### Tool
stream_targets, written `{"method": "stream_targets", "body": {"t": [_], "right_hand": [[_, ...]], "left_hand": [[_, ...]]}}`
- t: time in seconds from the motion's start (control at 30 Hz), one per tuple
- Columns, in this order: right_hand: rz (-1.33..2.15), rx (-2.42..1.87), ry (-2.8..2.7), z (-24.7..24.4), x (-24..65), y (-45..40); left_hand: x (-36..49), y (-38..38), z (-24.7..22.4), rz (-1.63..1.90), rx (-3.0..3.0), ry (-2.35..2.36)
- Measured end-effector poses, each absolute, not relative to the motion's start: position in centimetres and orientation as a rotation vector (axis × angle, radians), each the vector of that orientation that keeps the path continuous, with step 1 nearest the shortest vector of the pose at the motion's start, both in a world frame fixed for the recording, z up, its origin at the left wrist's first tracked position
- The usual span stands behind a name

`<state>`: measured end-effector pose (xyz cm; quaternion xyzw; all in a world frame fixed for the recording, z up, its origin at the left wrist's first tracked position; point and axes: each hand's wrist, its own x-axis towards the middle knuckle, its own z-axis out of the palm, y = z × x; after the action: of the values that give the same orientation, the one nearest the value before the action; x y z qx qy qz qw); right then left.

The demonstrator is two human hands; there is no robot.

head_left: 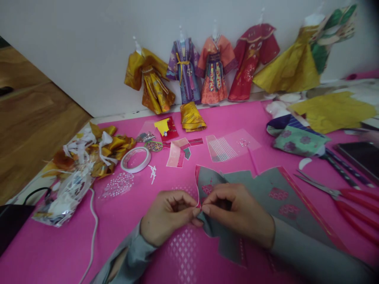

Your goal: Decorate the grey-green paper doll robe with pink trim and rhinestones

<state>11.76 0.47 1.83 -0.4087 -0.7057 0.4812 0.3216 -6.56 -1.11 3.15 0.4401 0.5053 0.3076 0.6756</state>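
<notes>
A grey-green fabric piece (251,185) with pink edging and pink patterned patches lies spread over the pink work surface. My left hand (171,215) pinches its pink left edge near the middle of the view. Right beside it, my right hand (239,211) pinches the same edge, the fingertips of both hands nearly touching. Between them the cloth is bunched, and part of it hangs down below my fingers. Whatever small detail sits between the fingertips is hidden.
Red-handled scissors (336,193) lie open at the right, near a dark phone (359,157). A tape roll (135,159), a rhinestone sheet (222,150) and a plastic bag (66,197) lie around. Small dressed figures (214,71) stand along the wall.
</notes>
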Motion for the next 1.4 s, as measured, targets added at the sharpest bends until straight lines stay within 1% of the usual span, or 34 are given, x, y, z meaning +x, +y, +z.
{"method": "stream_targets", "body": {"t": [0.47,1.4], "right_hand": [[1.5,-1.103,-1.738,1.88,11.79,0.55],[1.447,-1.116,-1.773,1.44,11.52,0.3]], "left_hand": [[-6.81,-1.19,3.22,0.655,1.135,1.169],[-6.37,-1.29,3.32,0.644,1.071,1.207]]}}
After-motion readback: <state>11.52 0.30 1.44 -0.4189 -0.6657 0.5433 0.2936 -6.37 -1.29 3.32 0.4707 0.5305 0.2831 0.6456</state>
